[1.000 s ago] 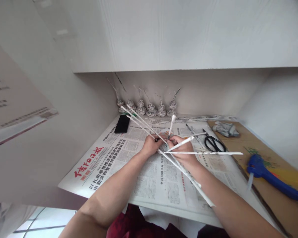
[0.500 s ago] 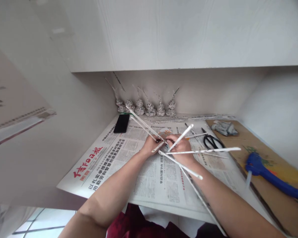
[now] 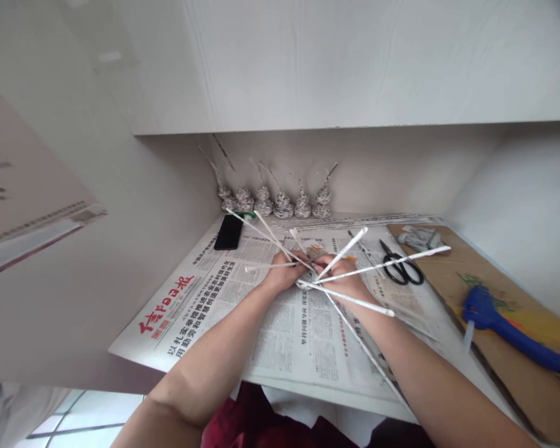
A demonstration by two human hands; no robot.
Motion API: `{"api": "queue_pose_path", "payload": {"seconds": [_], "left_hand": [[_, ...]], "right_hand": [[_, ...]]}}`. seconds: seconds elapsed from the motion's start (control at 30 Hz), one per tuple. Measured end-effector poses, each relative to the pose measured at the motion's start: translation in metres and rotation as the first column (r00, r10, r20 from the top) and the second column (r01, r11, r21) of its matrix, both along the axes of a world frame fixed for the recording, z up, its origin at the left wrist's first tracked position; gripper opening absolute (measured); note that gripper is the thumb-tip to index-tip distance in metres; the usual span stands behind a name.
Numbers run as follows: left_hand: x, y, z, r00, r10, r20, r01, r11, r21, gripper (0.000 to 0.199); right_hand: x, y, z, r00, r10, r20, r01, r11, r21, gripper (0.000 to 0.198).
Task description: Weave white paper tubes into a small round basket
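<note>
The table (image 3: 364, 399) fills the lower view, most of it under newspaper (image 3: 270, 348), with a cardboard sheet (image 3: 504, 386) along its right edge. Near its back left corner stands a row of gourd-shaped paper figures (image 3: 284, 206), most with a thin stem.

The main change is in the paper rods (image 3: 343, 253) around the hands. Half a second ago one short rod end points down toward the near edge; now a rod lies leftward across the left hand. The rod on the right has swung up and crosses the scissors in view. The fan is now more evenly spread, so the piece seems to have been turned a little, and the long free rods suggest the weaving is partway along.

A blue glue gun (image 3: 518, 340) lies on the cardboard, apart from the hands. The left hand (image 3: 282, 280) and right hand (image 3: 353, 285) meet over the middle of the newspaper, each grip closed in a pinch; the fingertips are partly hidden. Black-handled scissors (image 3: 392, 256) lie right of them, and a black smartphone (image 3: 228, 232) near the left edge. Smallest, the woven paper base (image 3: 304, 284) sits between the hands, where the rods meet.
</note>
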State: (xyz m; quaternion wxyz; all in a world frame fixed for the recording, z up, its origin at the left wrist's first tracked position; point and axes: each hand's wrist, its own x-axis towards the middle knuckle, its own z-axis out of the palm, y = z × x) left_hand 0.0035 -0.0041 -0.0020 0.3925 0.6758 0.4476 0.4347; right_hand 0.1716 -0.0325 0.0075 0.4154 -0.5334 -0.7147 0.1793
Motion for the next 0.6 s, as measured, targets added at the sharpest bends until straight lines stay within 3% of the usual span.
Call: {"api": "queue_pose_path", "payload": {"seconds": [0.1, 0.2, 0.4, 0.6], "left_hand": [[-0.0008, -0.0012, 0.0021, 0.999, 0.002, -0.046, -0.003, 1.0, -0.007, 0.012], [-0.0009, -0.0008, 0.0019, 0.999, 0.009, -0.053, -0.01, 1.0, -0.019, 0.013], [0.001, 0.0022, -0.0016, 0.997, 0.036, 0.073, -0.03, 0.997, -0.074, 0.018], [-0.0002, 0.0062, -0.0069, 0.998, 0.016, 0.061, -0.011, 0.997, -0.082, 0.024]], "right_hand": [[-0.0002, 0.0009, -0.0019, 0.993, 0.05, 0.11, -0.045, 0.998, -0.053, 0.011], [-0.0005, 0.0004, -0.0023, 0.989, 0.015, 0.147, -0.007, 0.998, -0.056, 0.011], [-0.0023, 0.0013, -0.0047, 0.967, -0.055, 0.25, 0.074, 0.995, -0.065, 0.012], [-0.0051, -0.0028, 0.0032, 0.972, -0.027, 0.233, 0.049, 0.995, -0.086, 0.017]]}}
